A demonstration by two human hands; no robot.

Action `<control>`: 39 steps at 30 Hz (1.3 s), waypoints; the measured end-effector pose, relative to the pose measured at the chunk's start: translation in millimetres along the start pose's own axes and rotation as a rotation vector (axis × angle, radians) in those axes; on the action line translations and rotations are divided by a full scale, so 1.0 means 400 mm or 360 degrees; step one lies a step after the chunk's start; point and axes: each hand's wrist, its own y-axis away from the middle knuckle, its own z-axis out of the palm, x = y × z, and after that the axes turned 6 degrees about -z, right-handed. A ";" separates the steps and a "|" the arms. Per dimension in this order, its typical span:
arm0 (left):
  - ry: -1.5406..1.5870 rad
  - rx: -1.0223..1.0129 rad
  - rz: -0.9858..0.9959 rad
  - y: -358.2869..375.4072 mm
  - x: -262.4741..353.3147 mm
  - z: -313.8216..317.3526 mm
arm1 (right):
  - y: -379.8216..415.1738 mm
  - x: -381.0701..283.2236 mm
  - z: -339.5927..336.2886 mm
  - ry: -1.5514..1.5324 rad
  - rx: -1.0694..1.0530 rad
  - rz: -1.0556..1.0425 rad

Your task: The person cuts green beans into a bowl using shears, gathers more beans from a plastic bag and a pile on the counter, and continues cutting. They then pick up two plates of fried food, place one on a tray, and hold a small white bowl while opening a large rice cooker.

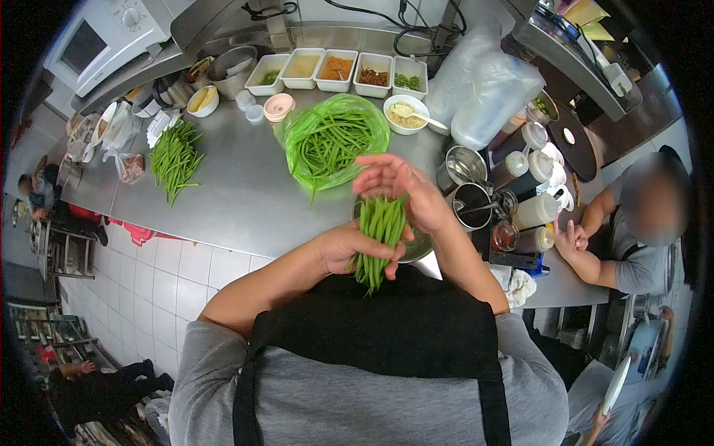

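A bunch of green beans stands nearly upright in front of my apron, with my left hand wrapped around its lower part. My right hand is cupped at the bunch's upper right, fingers stretched out over the bean tips and apart from one another. Partly hidden behind the bunch and my hands is a round bowl at the counter's front edge. Just beyond my hands sits an open green plastic bag full of loose green beans. Another pile of green beans lies on the counter to the left.
White containers of chopped ingredients line the back of the steel counter. A white bowl with a spoon stands behind the bag. Metal pots and squeeze bottles crowd the right side, where another person stands.
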 end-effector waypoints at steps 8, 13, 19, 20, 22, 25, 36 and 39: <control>0.0113 0.0280 0.0155 0.004 0.022 -0.005 | 0.028 -0.037 0.002 0.0186 0.0032 0.0068; -0.0153 0.0571 0.0758 -0.021 0.107 -0.007 | 0.023 0.035 0.036 -0.0525 0.0627 0.0162; -0.1441 0.1291 0.1395 -0.072 0.076 0.012 | 0.046 0.132 0.094 -0.1317 0.0946 0.0493; -0.1841 0.1249 0.1527 -0.073 0.069 0.006 | 0.059 0.141 0.080 -0.1371 0.1111 0.0493; -0.2112 0.1107 0.1616 -0.084 0.044 0.003 | 0.077 0.082 0.089 -0.0786 0.0859 0.0083; -0.1723 0.0860 0.1561 -0.105 0.001 0.035 | 0.093 0.106 0.100 -0.0458 0.0681 -0.0188; -0.1660 0.1168 0.1302 -0.118 0.019 0.030 | 0.096 0.110 0.088 -0.1358 0.1179 0.0456; -0.1483 0.1164 0.1590 -0.144 0.038 0.018 | 0.058 0.079 0.106 -0.1575 0.1208 0.0554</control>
